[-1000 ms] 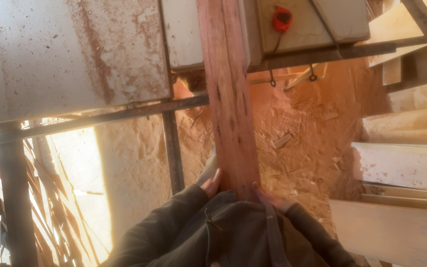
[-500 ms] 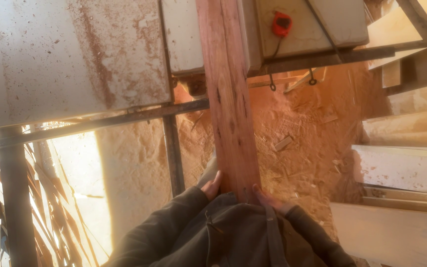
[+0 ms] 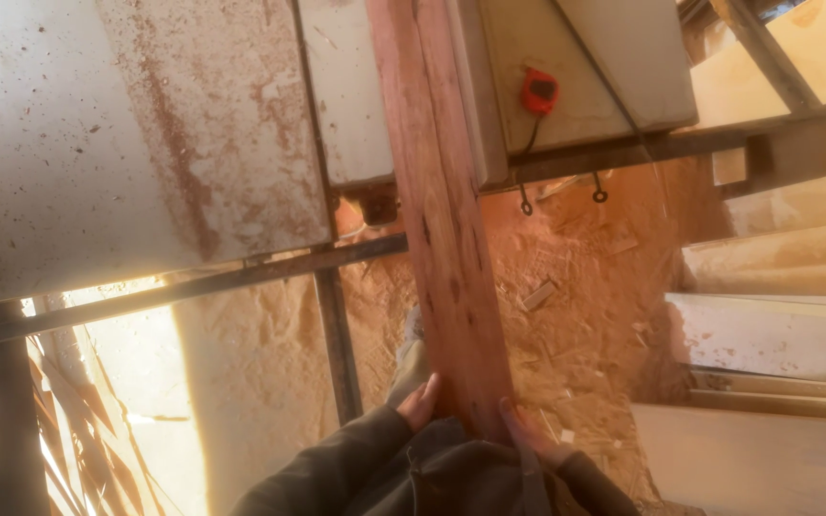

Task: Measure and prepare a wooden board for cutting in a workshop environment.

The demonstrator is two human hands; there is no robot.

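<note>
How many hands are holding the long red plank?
2: the left hand on the plank's left edge, the right hand on its right edge, both at its near end.

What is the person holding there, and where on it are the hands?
A long reddish wooden board, gripped at its near end: the left hand on its left edge, the right hand on its right edge.

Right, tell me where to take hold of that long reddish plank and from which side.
Hold the reddish plank at its near end, by your body, one palm on each long edge. The left hand and right hand already sit there. It is long and narrow, and its far end lies on the pale machine table, so a two-sided grip at the free end probably steers it best.
</note>
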